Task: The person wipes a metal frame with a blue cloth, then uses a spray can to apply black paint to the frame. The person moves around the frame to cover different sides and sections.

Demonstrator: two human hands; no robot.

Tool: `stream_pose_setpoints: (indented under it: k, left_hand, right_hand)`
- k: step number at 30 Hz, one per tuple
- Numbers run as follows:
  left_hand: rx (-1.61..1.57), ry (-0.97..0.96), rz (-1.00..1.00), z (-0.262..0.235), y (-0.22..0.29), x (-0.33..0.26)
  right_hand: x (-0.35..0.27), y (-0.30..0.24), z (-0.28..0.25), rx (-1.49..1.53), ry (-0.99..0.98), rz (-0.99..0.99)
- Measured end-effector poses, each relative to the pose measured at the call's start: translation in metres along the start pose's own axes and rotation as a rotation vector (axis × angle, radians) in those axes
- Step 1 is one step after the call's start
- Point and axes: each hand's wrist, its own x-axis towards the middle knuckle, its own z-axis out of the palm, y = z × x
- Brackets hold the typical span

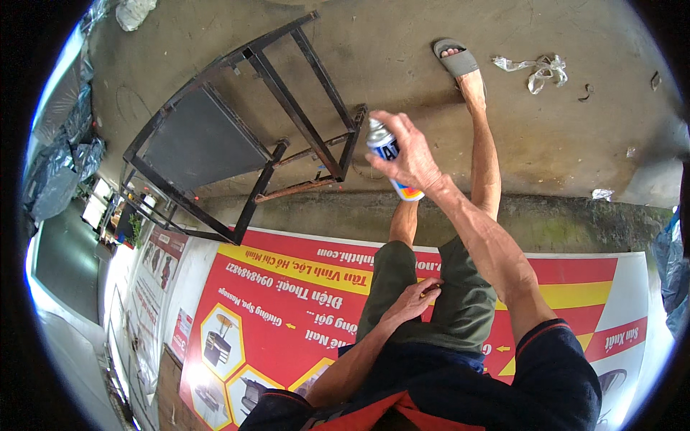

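Note:
My right hand [411,156] is wrapped round a spray can [401,188] with a silver top and a blue, white and orange body. The can is upright or slightly tilted, held beside the black metal frame [287,100], which lies on the floor to the left. A dark flat panel [205,140] is fixed within that frame, and one bar low on it looks rusty brown. My left hand [411,302] rests on my thigh with its fingers curled. Something small and thin seems to be pinched there, too small to make out.
Under me spreads a red and yellow printed banner [280,291]. Clear plastic scraps [540,70] lie on the concrete floor [402,43] near my sandalled foot [457,61]. Dark plastic sheeting [61,176] hangs at the left, beside a bright opening. More blue plastic [670,266] is at the right rim.

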Motion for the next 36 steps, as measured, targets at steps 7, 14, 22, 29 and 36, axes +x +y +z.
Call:
stream_pose_setpoints:
  k: [7, 14, 22, 29, 36]
  left_hand:
    - [-0.06, 0.025, -0.009, 0.008, -0.031, 0.019]
    - [-0.044, 0.025, 0.019, 0.006, -0.038, 0.03]
    - [-0.233, 0.089, -0.065, -0.01, -0.059, 0.054]
    - [-0.248, 0.137, -0.07, -0.008, -0.077, 0.065]
    - [-0.301, 0.066, -0.082, 0.006, -0.068, 0.078]
  right_hand:
    - [0.039, 0.004, 0.015, 0.14, 0.293, -0.223]
    - [0.067, 0.056, 0.002, -0.027, 0.275, -0.138]
    - [0.075, 0.08, 0.017, 0.006, 0.298, -0.199]
    - [0.166, 0.046, 0.0, 0.05, 0.444, -0.403]
    - [0.199, 0.069, 0.008, 0.014, 0.35, -0.357]
